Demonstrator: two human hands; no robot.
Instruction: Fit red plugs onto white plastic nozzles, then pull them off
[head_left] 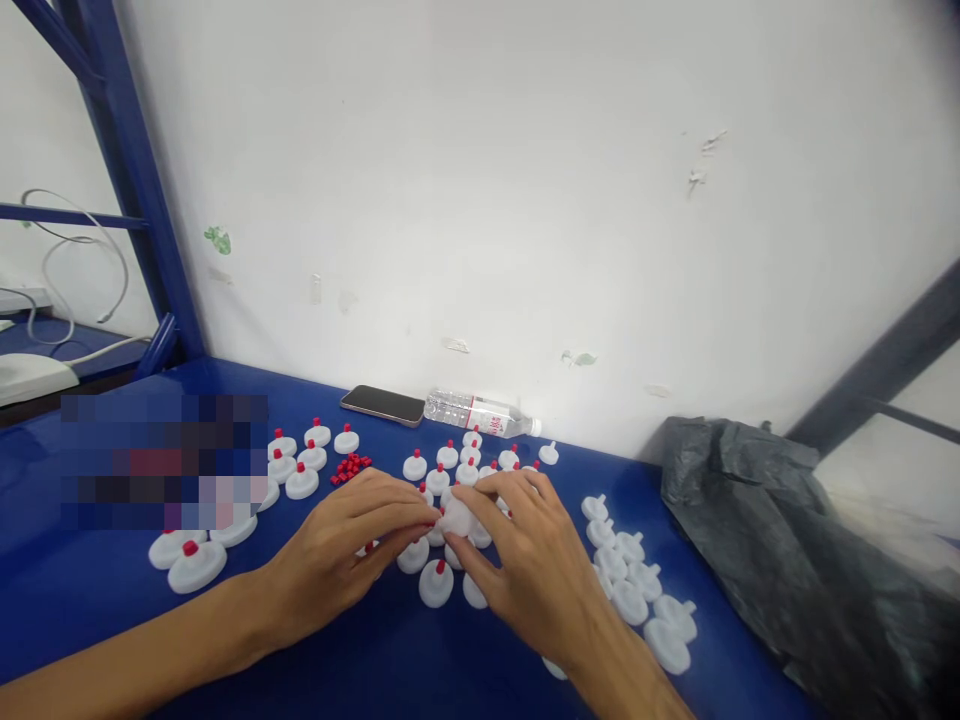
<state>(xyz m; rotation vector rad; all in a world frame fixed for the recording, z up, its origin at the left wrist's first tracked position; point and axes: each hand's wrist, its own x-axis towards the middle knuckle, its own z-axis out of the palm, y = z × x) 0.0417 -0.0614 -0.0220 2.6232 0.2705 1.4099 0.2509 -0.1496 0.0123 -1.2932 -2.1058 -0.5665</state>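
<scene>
My left hand pinches a small red cap between thumb and fingertips, against the spout of a white lid. That white round lid is held by my right hand, its spout turned to the left. Under and around both hands lie several white lids with red tips, one of them the lid just in front. A pile of loose red caps is just beyond my left hand. To the right of my right hand is a group of white lids with bare spouts.
A phone and a clear plastic bottle lie along the wall. More red-tipped lids are at the left, beside a pixelated patch. A dark plastic bag covers the right side of the blue table.
</scene>
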